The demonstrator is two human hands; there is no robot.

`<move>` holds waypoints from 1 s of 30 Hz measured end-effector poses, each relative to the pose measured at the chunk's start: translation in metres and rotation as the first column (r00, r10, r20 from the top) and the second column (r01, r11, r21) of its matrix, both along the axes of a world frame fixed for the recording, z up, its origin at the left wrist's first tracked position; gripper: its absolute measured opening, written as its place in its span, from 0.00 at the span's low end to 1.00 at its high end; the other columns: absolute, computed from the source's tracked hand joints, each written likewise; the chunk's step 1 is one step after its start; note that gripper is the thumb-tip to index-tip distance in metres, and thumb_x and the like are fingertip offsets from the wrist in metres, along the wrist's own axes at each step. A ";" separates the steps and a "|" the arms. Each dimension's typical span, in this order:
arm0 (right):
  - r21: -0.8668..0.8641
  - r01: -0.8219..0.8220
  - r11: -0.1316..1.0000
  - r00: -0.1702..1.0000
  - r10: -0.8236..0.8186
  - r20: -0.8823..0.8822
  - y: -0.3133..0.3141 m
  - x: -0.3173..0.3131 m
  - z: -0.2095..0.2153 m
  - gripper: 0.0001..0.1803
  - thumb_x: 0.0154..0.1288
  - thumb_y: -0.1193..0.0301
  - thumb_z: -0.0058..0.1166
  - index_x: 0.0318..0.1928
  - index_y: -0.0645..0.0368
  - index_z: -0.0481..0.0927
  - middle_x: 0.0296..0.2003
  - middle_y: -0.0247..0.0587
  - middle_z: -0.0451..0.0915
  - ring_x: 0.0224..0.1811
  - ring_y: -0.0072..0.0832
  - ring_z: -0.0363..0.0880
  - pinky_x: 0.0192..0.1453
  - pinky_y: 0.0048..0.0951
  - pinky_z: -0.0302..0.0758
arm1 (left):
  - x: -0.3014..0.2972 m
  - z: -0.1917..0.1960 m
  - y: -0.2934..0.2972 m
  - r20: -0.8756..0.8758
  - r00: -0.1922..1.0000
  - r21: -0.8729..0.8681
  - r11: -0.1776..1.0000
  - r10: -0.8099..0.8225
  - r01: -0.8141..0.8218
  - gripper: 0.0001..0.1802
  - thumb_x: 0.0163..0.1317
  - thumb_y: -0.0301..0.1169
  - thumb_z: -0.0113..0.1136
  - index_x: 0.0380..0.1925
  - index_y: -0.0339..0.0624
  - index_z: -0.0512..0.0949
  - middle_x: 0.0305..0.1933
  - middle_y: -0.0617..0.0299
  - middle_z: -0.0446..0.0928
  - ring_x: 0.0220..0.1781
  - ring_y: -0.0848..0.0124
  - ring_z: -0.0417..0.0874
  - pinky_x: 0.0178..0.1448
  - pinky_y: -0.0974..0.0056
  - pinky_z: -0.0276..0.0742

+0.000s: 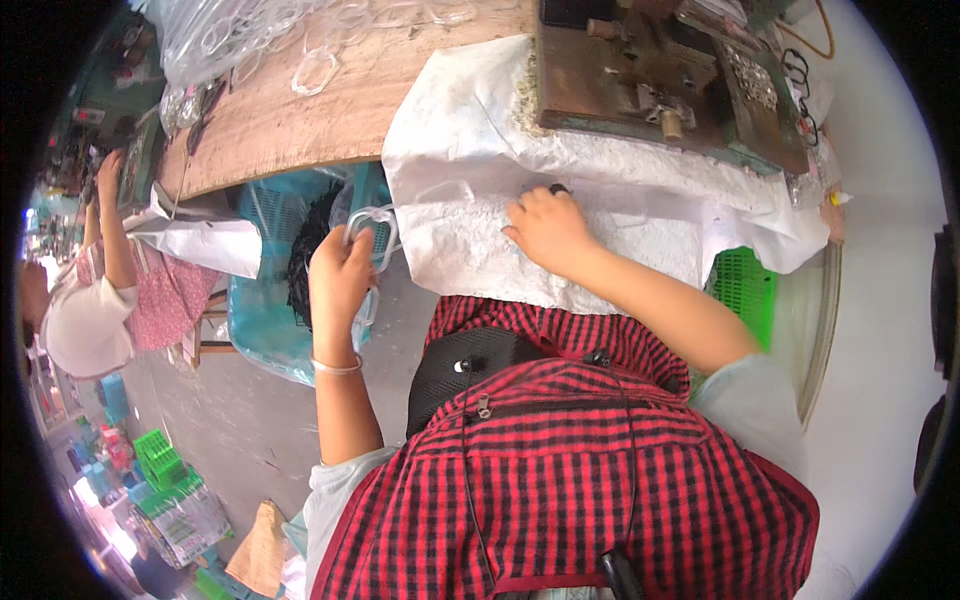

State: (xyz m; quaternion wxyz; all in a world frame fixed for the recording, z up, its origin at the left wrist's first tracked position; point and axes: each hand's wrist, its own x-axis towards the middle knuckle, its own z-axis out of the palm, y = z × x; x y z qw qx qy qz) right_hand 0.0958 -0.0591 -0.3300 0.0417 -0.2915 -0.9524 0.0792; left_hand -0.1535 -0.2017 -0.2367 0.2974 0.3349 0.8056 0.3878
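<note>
My left hand (338, 278) is closed around several translucent white plastic loops (384, 222), held just off the table's front edge. My right hand (552, 230) rests over a white sheet (440, 125) draped across my lap and up onto the table. Its fingers are curled, and a small black thing (559, 189) shows at the fingertips; its kind is too small to make out. On the sheet between the hands lies another pale loop (455, 190). Whitish crumbs are scattered over the sheet. A dark metal bench machine (620, 85) stands beyond my right hand.
Clear bags of loops (230, 35) and a single loop (315, 73) lie on the wooden table (330, 120). Below it are a bag-lined blue basket (265, 280) and a green basket (745, 290). A co-worker (95, 320) sits at the left; a white wall is at the right.
</note>
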 end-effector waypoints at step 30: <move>-0.624 0.427 0.655 0.167 -0.735 -0.657 0.078 0.214 0.176 0.08 0.73 0.72 0.57 0.38 0.67 0.81 0.28 0.35 0.83 0.30 0.19 0.80 0.37 0.23 0.76 | 0.165 0.168 0.207 -0.812 0.533 0.520 0.122 -0.238 0.846 0.21 0.41 0.23 0.67 0.39 0.53 0.89 0.48 0.67 0.86 0.39 0.65 0.78 0.59 0.54 0.77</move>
